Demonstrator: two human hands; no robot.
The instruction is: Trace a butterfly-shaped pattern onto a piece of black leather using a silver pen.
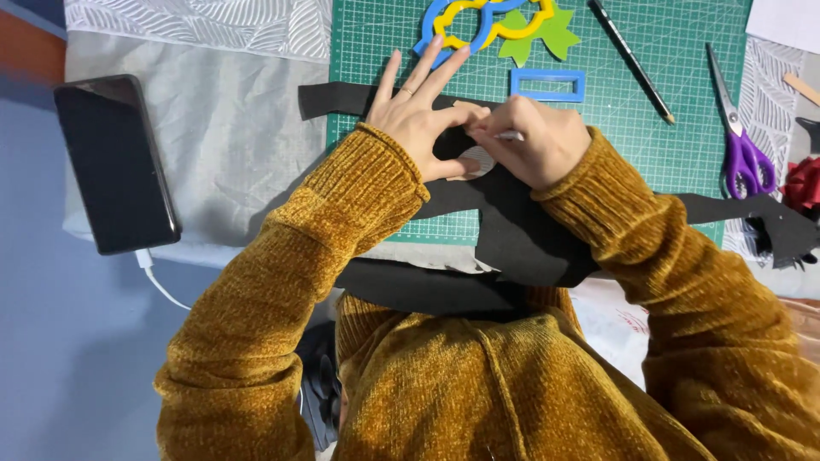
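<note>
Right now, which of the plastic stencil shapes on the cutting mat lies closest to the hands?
The light blue rectangular frame stencil, lying alone just above the right hand. The blue and yellow looped stencils sit farther up, overlapping at the green cutting mat's top edge.

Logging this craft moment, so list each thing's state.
Phone: screen dark, cable plugged in.
Scissors: closed, lying flat.
Black sheet: flat, pressed under both hands.
Left hand: fingers spread.
Right hand: closed on a small white piece.

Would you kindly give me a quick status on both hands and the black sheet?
Left hand flat on black sheet, fingers spread. Right hand closed on a small white tool. Scissors, pencil lie apart.
</note>
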